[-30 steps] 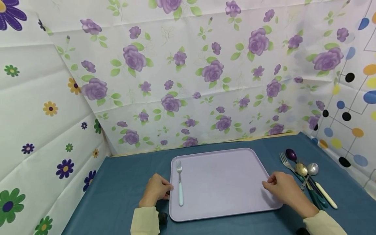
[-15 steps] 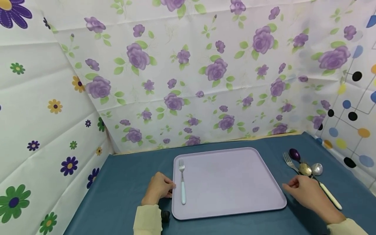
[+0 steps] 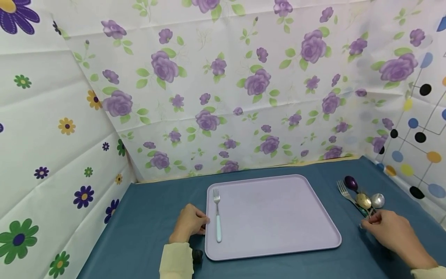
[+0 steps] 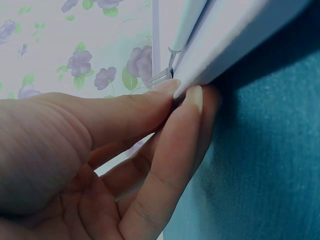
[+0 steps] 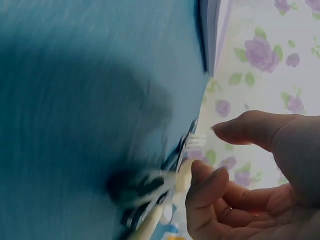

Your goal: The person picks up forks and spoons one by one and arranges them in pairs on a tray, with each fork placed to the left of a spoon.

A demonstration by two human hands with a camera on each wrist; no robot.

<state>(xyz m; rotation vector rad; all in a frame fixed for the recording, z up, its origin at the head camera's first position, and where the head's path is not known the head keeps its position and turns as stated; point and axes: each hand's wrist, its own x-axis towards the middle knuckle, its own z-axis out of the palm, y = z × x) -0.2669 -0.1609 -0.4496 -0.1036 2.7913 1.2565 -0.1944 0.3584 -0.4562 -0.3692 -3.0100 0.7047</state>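
A pale lilac tray (image 3: 271, 217) lies on the blue cloth, and a fork with a pale blue handle (image 3: 218, 228) lies along its left side. My left hand (image 3: 189, 223) pinches the tray's left rim; the left wrist view has the thumb above the edge and fingertips below. My right hand (image 3: 393, 234) is over the cutlery pile at the right, covering most handles. In the right wrist view its thumb stands apart from curved fingers (image 5: 207, 192), with nothing between. The pile holds a fork (image 3: 344, 190), a purple spoon (image 3: 350, 183), a gold spoon (image 3: 363, 200) and a silver spoon (image 3: 378, 200).
Blue cloth (image 3: 146, 217) covers the table. A floral sheet (image 3: 216, 97) hangs behind it, a daisy-patterned sheet (image 3: 42, 116) at the left, and a dotted sheet (image 3: 426, 166) close beside the cutlery at the right. A cream handle (image 5: 147, 225) shows in the right wrist view.
My right hand has left the tray's right side and moved right, over the cutlery pile. My left hand keeps its place at the left rim. The view has shifted slightly.
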